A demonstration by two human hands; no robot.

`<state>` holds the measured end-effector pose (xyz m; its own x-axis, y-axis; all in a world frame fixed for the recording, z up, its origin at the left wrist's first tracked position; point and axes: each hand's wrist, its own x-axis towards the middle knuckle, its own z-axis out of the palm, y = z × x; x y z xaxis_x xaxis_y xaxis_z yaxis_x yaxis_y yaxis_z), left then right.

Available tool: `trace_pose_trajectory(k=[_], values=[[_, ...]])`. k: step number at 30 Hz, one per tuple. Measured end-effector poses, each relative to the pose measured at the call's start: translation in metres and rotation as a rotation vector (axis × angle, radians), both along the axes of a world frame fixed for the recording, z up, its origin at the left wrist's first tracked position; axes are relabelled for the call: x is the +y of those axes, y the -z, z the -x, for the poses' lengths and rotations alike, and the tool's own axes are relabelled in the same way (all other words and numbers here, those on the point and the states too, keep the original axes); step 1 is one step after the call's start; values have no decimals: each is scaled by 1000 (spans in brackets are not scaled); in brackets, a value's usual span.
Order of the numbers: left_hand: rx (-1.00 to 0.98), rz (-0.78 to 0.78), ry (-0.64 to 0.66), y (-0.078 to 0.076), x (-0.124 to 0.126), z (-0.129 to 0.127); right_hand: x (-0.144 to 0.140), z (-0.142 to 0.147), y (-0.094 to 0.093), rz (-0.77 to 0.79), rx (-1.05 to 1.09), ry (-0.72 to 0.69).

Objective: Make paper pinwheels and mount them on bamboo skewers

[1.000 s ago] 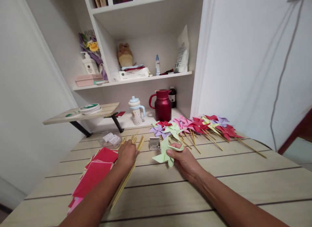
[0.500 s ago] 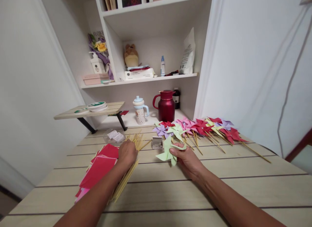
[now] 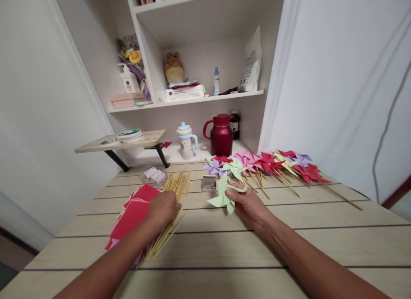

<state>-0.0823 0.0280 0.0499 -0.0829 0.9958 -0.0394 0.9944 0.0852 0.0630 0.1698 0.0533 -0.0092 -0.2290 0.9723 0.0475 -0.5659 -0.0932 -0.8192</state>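
Note:
In my right hand [image 3: 245, 202], a pale green paper pinwheel [image 3: 224, 194] without a stick is pinched between thumb and fingers above the table. My left hand [image 3: 165, 208] is curled closed over a loose bundle of thin wooden sticks [image 3: 167, 234]. Its fingertips are partly hidden, so how many sticks lie in its grip does not show. Left of the bundle is a stack of red and other coloured paper sheets [image 3: 130, 217], partly under my left arm. A small clear box [image 3: 209, 183] with tiny metallic bits stands open just behind the pinwheel.
Several finished pinwheels on sticks [image 3: 269, 163] lie along the back right of the table. A clear packet with white labels [image 3: 154, 175] is behind the paper stack. A blue-lidded cup [image 3: 185, 142] and red jug [image 3: 221, 136] stand behind. A small raised shelf [image 3: 150, 138] overhangs the back left.
My left hand has drawn back toward me and slightly left along the sticks, which are more spread out. The right hand still holds the green pinwheel. The view has shifted a little.

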Motion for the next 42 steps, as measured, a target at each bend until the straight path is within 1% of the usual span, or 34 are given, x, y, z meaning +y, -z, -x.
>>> trace_pose_trajectory(k=[2, 4, 6, 7, 9, 11, 12, 15, 16, 18, 21, 23, 25, 27, 29, 32, 34, 37, 42], values=[[-37, -7, 60, -1, -1, 7, 0, -1, -1, -18, -6, 1], [-94, -23, 158, -5, -1, 19, 0, -2, -2, -39, -14, 9], [-133, -87, 223, -12, -1, 34, 0, -3, -2, -48, -6, 10], [-139, -126, 229, -16, -1, 43, 0, -3, -2, -49, 4, 5], [-138, -197, 211, -23, -4, 63, 0, -3, -1, -38, 17, -1], [-76, -289, 143, -26, -9, 82, 0, -3, 1, -22, 6, -4], [-11, -329, 106, -25, -13, 90, 0, -3, 1, -14, -2, -3], [43, -337, 56, -16, -26, 104, 0, -2, 1, 4, -2, -3], [63, -338, 46, -13, -31, 105, -1, -2, 1, 6, 3, -5], [83, -392, 54, -6, -39, 103, -2, -2, 0, 10, 7, -4], [96, -490, 74, 0, -49, 92, -3, -2, 0, 10, -2, 11], [103, -507, 119, 3, -53, 82, -4, -2, -1, -3, -11, 6], [113, -473, 172, 8, -57, 74, -4, -1, -1, -23, -19, -12], [123, -405, 183, 15, -60, 68, -4, -1, -1, -31, -19, -22], [117, -346, 149, 22, -62, 65, -4, -2, -1, -30, -13, -28], [71, -303, 73, 29, -63, 66, -5, -2, -2, -24, -15, -27], [42, -298, 49, 31, -62, 68, -6, -2, -3, -26, -23, -27], [22, -297, 52, 32, -62, 70, -6, -2, -3, -27, -28, -32], [16, -362, 131, 23, -64, 65, -4, -3, 2, -3, -48, -10]])
